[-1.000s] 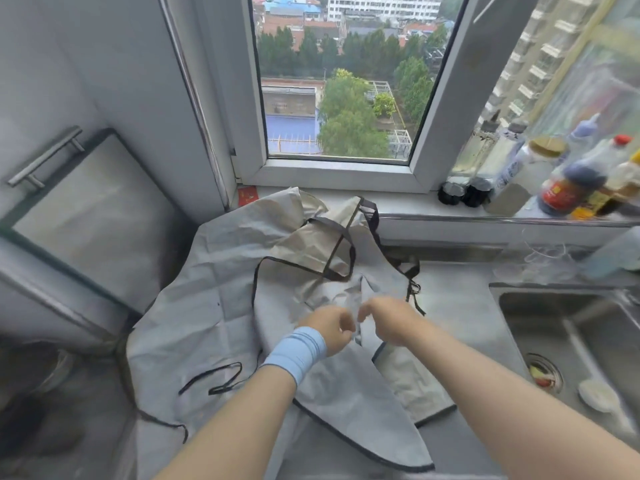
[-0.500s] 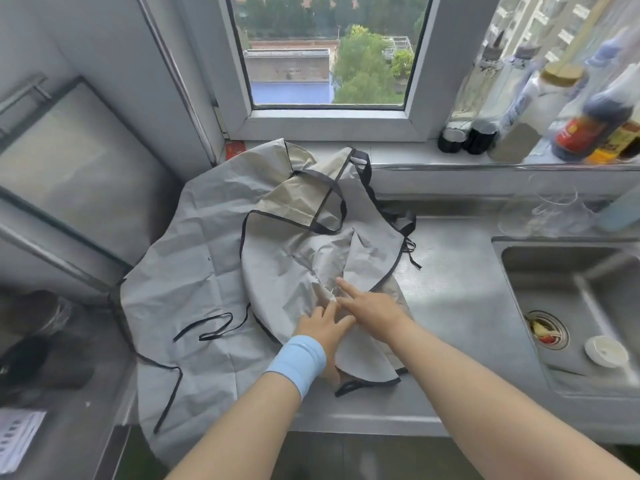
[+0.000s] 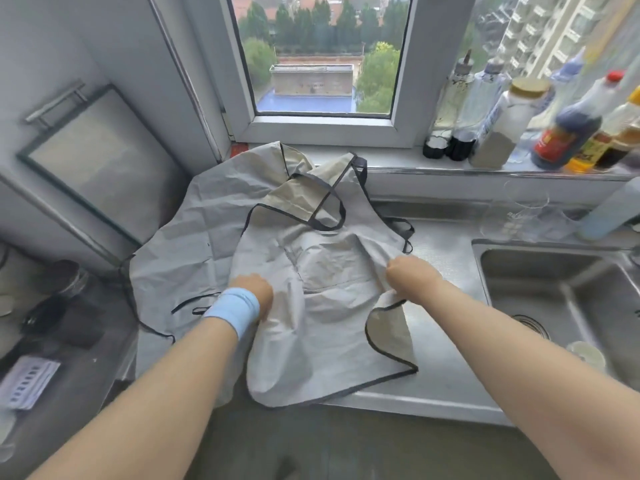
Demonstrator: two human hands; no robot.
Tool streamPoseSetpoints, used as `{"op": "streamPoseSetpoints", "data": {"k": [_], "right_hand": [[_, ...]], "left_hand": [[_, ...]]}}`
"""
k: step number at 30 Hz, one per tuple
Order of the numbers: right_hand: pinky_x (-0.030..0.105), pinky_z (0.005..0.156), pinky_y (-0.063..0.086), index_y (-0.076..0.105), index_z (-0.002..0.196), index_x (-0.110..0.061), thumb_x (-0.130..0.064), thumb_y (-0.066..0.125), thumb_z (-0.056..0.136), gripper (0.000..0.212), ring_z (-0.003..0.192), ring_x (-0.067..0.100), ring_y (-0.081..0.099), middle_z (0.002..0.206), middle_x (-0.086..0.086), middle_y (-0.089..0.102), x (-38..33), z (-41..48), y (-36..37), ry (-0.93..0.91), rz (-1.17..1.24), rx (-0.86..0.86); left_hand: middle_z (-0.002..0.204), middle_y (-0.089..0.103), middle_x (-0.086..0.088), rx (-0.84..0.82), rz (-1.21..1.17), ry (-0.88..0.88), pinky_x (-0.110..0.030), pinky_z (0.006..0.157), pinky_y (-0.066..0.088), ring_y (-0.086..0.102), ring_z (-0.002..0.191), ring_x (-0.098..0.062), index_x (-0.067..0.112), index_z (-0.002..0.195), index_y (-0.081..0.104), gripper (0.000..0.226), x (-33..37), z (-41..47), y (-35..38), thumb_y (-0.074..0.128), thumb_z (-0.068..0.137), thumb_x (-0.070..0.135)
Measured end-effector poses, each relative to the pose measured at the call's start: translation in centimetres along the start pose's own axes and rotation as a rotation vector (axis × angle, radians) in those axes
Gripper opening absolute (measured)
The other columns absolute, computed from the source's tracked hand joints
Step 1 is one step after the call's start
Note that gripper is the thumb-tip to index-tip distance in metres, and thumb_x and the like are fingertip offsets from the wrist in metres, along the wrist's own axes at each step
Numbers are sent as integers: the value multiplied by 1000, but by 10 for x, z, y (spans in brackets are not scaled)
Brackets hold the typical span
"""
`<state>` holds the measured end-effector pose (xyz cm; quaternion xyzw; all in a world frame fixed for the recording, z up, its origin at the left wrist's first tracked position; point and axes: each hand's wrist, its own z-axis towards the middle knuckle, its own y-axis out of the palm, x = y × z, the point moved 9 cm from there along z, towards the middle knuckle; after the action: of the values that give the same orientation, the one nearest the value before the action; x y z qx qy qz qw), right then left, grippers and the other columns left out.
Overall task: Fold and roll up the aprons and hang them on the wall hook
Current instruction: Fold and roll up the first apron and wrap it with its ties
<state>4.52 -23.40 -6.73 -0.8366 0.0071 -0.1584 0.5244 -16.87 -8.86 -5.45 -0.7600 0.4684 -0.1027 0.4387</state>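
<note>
Left hand [image 3: 254, 289] and right hand [image 3: 407, 273] fisted, apart (both arms outstretched).

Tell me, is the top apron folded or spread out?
Spread: the top apron lies open, pocket showing, only one lower corner turned over.

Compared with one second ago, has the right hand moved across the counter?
Yes. The right hand, gripping the apron, has moved right toward the sink, away from the left hand.
</note>
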Motion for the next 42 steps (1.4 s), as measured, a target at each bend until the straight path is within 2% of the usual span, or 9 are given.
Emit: {"op": "streamPoseSetpoints", "data": {"k": [7, 13, 20, 25, 28, 34, 36, 39, 42], "right_hand": [[36, 95, 34, 64, 112, -26, -20, 45, 97, 25, 110, 23, 52, 114, -5, 65, 15, -34, -1, 129, -425, -82], [38, 90, 44, 58, 116, -20, -18, 45, 87, 31, 103, 29, 63, 110, 7, 67, -77, -53, 21, -211, 202, -11], [50, 96, 46, 2, 150, -48, -36, 42, 90, 74, 138, 36, 38, 164, 4, -12, -18, -88, 148, 164, 295, -451], [41, 96, 46, 39, 139, -36, -43, 41, 94, 46, 118, 33, 55, 139, 11, 47, -13, -93, 151, 101, 281, -313], [39, 91, 40, 62, 113, -22, -30, 44, 92, 29, 112, 31, 56, 119, 8, 61, -32, -76, 119, -11, 234, -77], [68, 110, 11, 5, 153, -42, -38, 51, 85, 82, 150, 32, -12, 162, 7, -21, -49, -63, 131, 59, 416, -122], [67, 111, 20, -14, 148, -52, -46, 50, 84, 91, 150, 36, -4, 159, 5, -30, -44, -70, 157, 144, 530, -289], [45, 104, 43, -9, 152, -47, -48, 44, 84, 86, 140, 35, 35, 163, 13, 9, -38, -81, 159, 147, 425, -413], [34, 99, 45, 40, 146, -28, -34, 42, 85, 61, 126, 24, 53, 142, 4, 53, -36, -71, 125, 42, 315, -393]], "left_hand": [[135, 56, -5, -32, -53, -15, -33, 101, 45, 57, 121, -27, 27, 124, 64, 37, 30, -25, -7, 53, 91, 15], [140, 48, 0, 72, -284, 174, -35, 106, 40, 48, 127, -24, 34, 126, 60, 44, 139, -19, 14, 49, 91, 9], [162, 0, 1, -82, -282, 136, -49, 111, 32, 8, 147, -28, 38, 152, 15, 66, 177, -9, 83, 50, 96, 41], [161, -17, 4, -75, -248, 97, -48, 107, 35, 20, 143, -33, 45, 150, -13, 86, 186, -1, 96, 49, 92, 55], [158, 13, 2, -100, -208, 137, -45, 106, 37, 33, 136, -30, 42, 151, 12, 76, 189, 2, 96, 52, 88, 55], [149, 35, 6, -188, -263, 226, -36, 109, 36, 39, 134, -20, 40, 135, 52, 53, 188, -5, 94, 63, 84, 49], [143, 46, 5, -173, -343, 200, -34, 109, 37, 43, 132, -20, 39, 138, 49, 53, 180, -4, 86, 62, 87, 45], [138, 53, 8, -101, -420, 157, -34, 107, 39, 51, 125, -18, 36, 136, 50, 47, 164, -2, 60, 58, 90, 40], [134, 56, 6, -24, -429, 145, -32, 104, 41, 53, 122, -20, 31, 134, 53, 40, 149, 5, 24, 54, 94, 33]]}}
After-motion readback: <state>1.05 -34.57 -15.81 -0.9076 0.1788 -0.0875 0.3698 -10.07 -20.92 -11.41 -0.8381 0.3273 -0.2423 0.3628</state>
